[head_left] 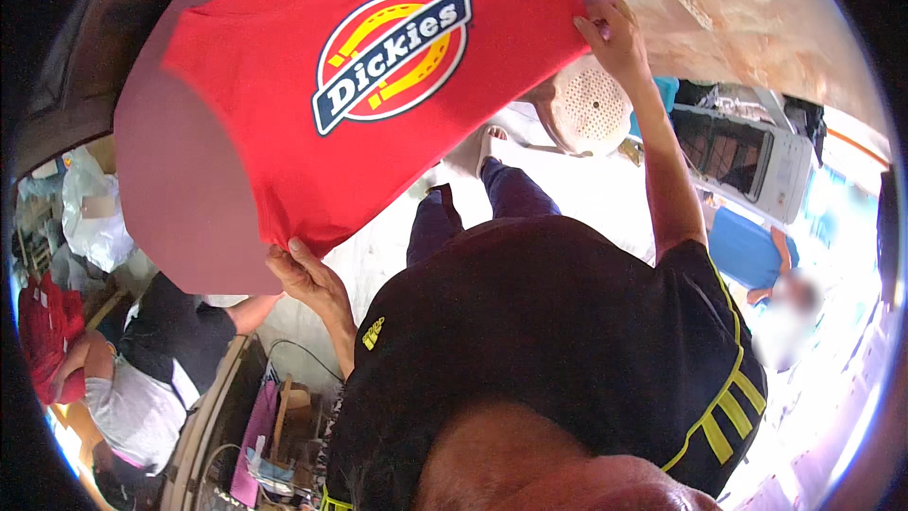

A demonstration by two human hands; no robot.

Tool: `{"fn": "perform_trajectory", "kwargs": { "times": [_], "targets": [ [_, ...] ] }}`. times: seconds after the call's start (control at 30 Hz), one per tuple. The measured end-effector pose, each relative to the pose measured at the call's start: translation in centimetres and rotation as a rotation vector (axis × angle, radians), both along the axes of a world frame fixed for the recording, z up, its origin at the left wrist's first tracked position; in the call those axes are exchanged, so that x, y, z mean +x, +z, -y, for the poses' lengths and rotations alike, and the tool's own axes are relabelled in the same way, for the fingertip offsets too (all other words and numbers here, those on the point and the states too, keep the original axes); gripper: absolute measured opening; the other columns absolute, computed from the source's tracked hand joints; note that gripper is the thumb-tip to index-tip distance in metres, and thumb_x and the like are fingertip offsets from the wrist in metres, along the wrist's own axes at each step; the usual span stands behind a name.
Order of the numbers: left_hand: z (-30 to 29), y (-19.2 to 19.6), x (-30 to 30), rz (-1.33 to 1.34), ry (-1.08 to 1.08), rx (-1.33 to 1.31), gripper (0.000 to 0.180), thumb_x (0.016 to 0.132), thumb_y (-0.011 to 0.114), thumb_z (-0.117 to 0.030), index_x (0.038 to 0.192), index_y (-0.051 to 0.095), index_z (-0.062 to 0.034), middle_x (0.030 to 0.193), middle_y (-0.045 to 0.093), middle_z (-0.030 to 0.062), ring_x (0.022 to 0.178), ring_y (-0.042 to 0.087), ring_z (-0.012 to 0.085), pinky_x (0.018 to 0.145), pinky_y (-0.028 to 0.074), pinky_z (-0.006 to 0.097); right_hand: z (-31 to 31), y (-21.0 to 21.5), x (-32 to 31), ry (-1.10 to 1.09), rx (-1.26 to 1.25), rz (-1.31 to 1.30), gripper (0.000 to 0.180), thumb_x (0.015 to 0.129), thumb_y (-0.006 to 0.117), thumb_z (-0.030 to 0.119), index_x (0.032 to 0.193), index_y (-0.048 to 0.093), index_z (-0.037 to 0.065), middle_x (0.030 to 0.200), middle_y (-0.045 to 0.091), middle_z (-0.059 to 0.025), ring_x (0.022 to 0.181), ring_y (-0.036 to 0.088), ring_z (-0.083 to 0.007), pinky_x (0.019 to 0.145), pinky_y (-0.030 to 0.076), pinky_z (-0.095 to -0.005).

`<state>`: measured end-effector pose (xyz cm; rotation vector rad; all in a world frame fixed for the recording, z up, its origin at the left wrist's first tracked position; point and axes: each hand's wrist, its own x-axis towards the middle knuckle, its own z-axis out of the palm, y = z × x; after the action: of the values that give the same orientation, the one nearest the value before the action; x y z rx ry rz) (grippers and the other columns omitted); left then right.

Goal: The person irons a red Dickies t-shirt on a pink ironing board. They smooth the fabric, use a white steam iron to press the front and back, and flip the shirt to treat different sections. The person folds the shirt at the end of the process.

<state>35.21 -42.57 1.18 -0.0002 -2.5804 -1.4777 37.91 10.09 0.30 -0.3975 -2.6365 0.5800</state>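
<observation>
A red T-shirt (pixel 265 85) with a round blue, yellow and white print lies spread over a mauve board or tabletop (pixel 165 199). A small dark label shows near its neckline, at the far side. My left hand (pixel 314 286) is closed at the near left corner of the hem, thumb and fingers pinching the cloth. At the other end of the hem, my right hand (pixel 617 45) pinches the right corner. Between the two hands the hem runs fairly straight, along the board's near side. Part of the shirt's far edge lies out of view.
Below the shirt's right side stands a round, pale stool with a perforated seat (pixel 594 106). A white-framed machine or cabinet (pixel 747 156) is at the right. Other people work at the lower left and far right. A clear plastic bag (pixel 95 213) hangs or lies at the left.
</observation>
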Motion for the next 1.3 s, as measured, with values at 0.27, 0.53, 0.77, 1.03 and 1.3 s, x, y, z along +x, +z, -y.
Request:
{"fn": "perform_trajectory", "kwargs": {
  "times": [0.27,0.53,0.77,1.03,1.3],
  "targets": [
    [-0.6,4.3,-1.8,-0.127,-0.044,0.114,0.011,0.103,0.055,-0.013,0.103,0.051,-0.0036,0.095,0.051,0.0033,0.085,0.045,0.01,0.077,0.039,0.025,2.2,2.9,3.8,-0.051,-1.014,-0.118,0.019,0.099,0.06,0.02,0.104,0.061,0.001,0.088,0.056,0.002,0.083,0.048,-0.0082,0.074,0.044,-0.0273],
    [-0.4,14.8,-4.7,0.079,-0.262,0.607,0.016,0.097,0.062,-0.009,0.111,0.055,-0.0055,0.111,0.061,0.0087,0.1,0.059,0.0153,0.09,0.048,0.029,4.0,11.8,20.1,-0.131,-1.248,-0.499,0.007,0.102,0.051,0.008,0.105,0.055,0.004,0.094,0.062,-0.0046,0.085,0.059,-0.0108,0.079,0.049,-0.027],
    [-7.6,17.8,-2.0,0.024,-0.737,0.388,0.025,0.093,0.061,-0.001,0.117,0.059,0.0042,0.116,0.063,0.0159,0.105,0.06,0.0217,0.096,0.046,0.036,2.9,18.1,37.8,-0.265,-1.13,-0.755,0.024,0.097,0.057,0.001,0.121,0.051,0.004,0.104,0.067,-0.0112,0.094,0.068,-0.0178,0.082,0.058,-0.0318],
    [-33.5,4.4,-1.5,-0.232,-1.103,-0.48,0.017,0.093,0.063,-0.012,0.106,0.07,-0.0035,0.101,0.071,0.0145,0.095,0.07,0.0258,0.082,0.052,0.035,-8.3,6.4,47.3,-0.651,-0.775,-0.182,0.025,0.092,0.068,0.011,0.116,0.068,0.002,0.101,0.068,-0.0015,0.09,0.06,-0.0078,0.081,0.048,-0.0233],
    [-46.5,-4.8,-0.5,-0.457,-0.783,-0.114,0.019,0.098,0.056,-0.017,0.107,0.068,-0.0045,0.102,0.07,0.0125,0.077,0.07,0.0271,0.068,0.055,0.037,-12.3,0.8,45.9,-0.892,-0.492,-0.361,0.017,0.093,0.068,0.012,0.106,0.072,0.003,0.093,0.07,-0.0002,0.085,0.059,-0.0062,0.082,0.047,-0.0234]
  ]
}}
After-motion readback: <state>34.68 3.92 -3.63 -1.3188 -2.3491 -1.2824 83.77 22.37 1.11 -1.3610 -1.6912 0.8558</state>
